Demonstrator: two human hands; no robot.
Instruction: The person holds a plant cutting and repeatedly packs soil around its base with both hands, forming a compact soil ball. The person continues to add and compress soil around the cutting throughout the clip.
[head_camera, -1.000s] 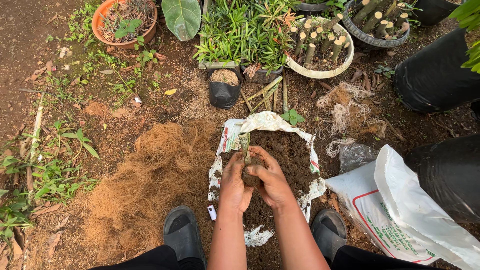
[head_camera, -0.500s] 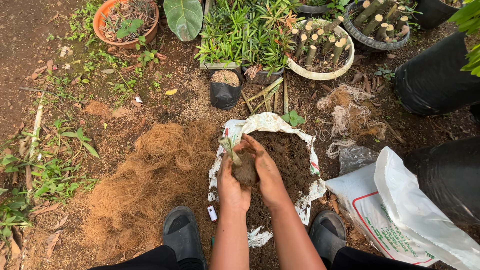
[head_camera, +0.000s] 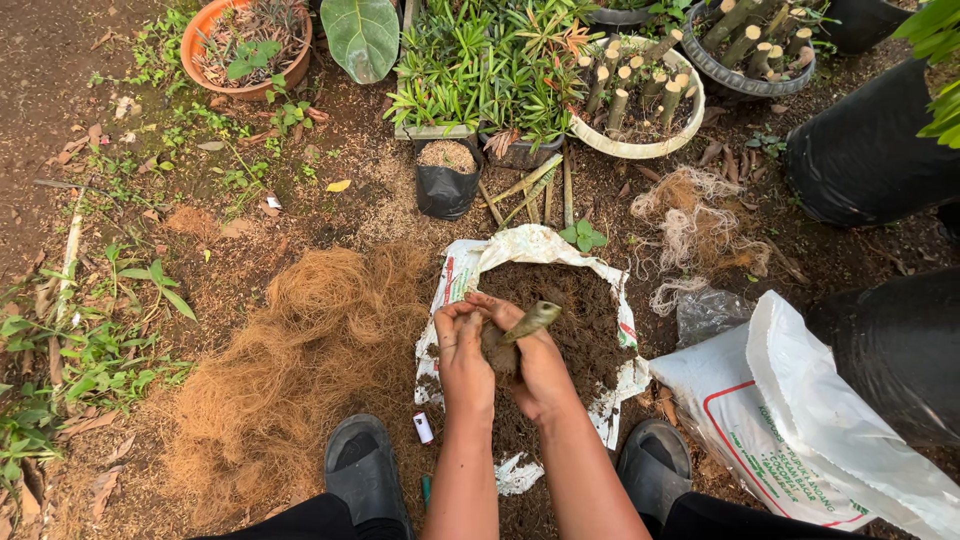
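Fingers (head_camera: 470, 322) of the left hand (head_camera: 465, 355) curled closed around a dark clump of soil (head_camera: 497, 352), and the right hand (head_camera: 540, 370) closed on the same clump from the other side, so the ball was pressed between both palms, seemingly to keep it from crumbling. From the clump a short pale-green plant cutting (head_camera: 532, 320) stuck out, tilted up and to the right.

Directly beneath the fingers lay an opened white woven sack of dark potting soil (head_camera: 590, 320), probably catching whatever fell. Below them, toward the person, a pair of dark rubber clogs (head_camera: 355, 460) flanked the sack.

Left of the fingers spread a loose heap of brown coconut fibre (head_camera: 300, 360). Right of them slumped a white plastic bag with red printing (head_camera: 800, 420).

Beyond the fingers stood a small black grow bag filled with pale husk (head_camera: 447, 180), and farther off a white bowl-shaped pot of cut stems (head_camera: 640, 100).
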